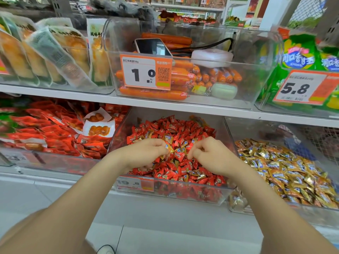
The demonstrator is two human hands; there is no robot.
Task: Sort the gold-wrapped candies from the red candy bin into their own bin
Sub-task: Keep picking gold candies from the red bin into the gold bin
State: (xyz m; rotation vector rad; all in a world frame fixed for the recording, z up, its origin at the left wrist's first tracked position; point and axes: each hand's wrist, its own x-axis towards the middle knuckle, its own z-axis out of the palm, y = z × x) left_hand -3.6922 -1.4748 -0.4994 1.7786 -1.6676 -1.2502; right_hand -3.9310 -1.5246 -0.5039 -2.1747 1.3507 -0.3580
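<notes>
Red candy bin: clear plastic, middle of the lower shelf, heaped with red candies; gold-wrapped pieces lie scattered among them, mostly toward the middle and the front.
Price tag on it: orange and white, on the front wall at the left, blurred.
Left hand: over the red heap, fingers curled, thumb and fingertips pinching a gold-wrapped candy just above the pile.
Right hand: beside the left one, over the same bin, fingers bent down with the tips among the candies; I cannot tell whether it holds anything.
Gold candy bin: clear, touching the red bin on its right side, filled with gold wrappers carrying blue labels.
Left lower bin: red snack packets, with two white-edged packs lying on top.
Upper middle bin: orange sausages stacked lengthwise; a phone and a white case rest on top, and a pale green case sits at the front right.
Its tag: reads 1.0.
Upper right bin: green bags behind a 5.8 tag.
Upper left bin: pale packets standing tilted.
</notes>
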